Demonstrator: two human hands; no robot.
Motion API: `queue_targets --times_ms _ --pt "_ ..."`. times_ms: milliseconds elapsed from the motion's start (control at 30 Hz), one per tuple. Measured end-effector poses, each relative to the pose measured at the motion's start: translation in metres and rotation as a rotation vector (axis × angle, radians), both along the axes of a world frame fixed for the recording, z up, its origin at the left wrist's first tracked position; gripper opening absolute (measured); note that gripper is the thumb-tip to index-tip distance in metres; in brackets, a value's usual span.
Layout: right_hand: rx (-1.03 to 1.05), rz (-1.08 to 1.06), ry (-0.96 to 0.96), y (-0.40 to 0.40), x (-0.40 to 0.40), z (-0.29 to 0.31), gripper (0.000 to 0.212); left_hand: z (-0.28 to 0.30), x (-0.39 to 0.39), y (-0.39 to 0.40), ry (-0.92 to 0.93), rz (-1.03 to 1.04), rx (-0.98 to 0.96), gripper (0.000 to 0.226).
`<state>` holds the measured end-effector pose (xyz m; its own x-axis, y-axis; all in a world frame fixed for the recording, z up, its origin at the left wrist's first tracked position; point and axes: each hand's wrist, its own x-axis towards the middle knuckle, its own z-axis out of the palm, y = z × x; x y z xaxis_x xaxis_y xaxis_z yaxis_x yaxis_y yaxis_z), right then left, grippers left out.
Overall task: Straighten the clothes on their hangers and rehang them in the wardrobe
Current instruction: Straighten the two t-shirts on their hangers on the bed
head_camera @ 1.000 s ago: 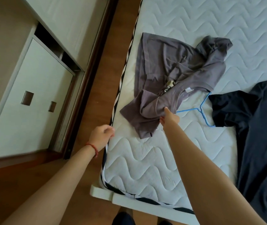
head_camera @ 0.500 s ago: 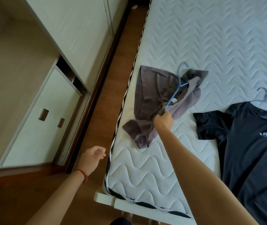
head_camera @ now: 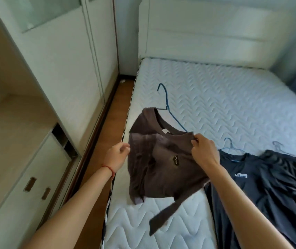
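A brown T-shirt (head_camera: 163, 169) with a small eye logo hangs crumpled in the air above the mattress (head_camera: 215, 97), partly on a blue wire hanger (head_camera: 167, 105) whose hook sticks up behind the collar. My right hand (head_camera: 203, 150) pinches the shirt's right shoulder. My left hand (head_camera: 116, 156) grips its left edge at the sleeve. A sleeve dangles down toward the mattress. The open wardrobe (head_camera: 5, 108) stands at the left.
A dark navy T-shirt (head_camera: 242, 177) on a blue hanger and a black garment (head_camera: 287, 177) on another hanger lie at the right on the mattress. A padded headboard (head_camera: 206, 33) is behind. Wardrobe drawers (head_camera: 26, 194) and a strip of wooden floor (head_camera: 104, 150) lie to the left.
My right hand lifted the brown shirt with its hanger off the mattress. My left hand came up from the bed's edge and took hold of the shirt's left side. My view tilted upward.
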<state>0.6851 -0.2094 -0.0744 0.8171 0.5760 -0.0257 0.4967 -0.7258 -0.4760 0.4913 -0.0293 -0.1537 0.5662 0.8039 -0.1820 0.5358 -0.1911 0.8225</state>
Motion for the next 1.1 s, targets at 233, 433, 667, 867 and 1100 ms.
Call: queue_targets --times_ms 233,433,667,867,1100 --pt "0.181 -0.052 -0.237 -0.104 0.023 0.09 0.018 0.083 0.07 -0.007 -0.175 -0.128 0.49 0.048" --pt "0.283 -0.05 -0.423 -0.188 0.014 0.136 0.018 0.157 0.099 -0.039 -0.17 -0.134 0.833 0.056" --pt "0.37 -0.112 -0.56 -0.311 -0.011 0.169 0.017 0.202 0.089 -0.139 -0.267 -0.363 0.814 0.026" --pt "0.431 -0.167 -0.606 -0.452 -0.045 0.187 0.017 0.219 0.062 -0.279 -0.475 -0.329 0.732 0.021" --pt "0.535 -0.228 -0.724 -0.555 -0.078 0.236 0.02 0.275 0.016 -0.396 -0.707 -0.206 0.819 0.024"
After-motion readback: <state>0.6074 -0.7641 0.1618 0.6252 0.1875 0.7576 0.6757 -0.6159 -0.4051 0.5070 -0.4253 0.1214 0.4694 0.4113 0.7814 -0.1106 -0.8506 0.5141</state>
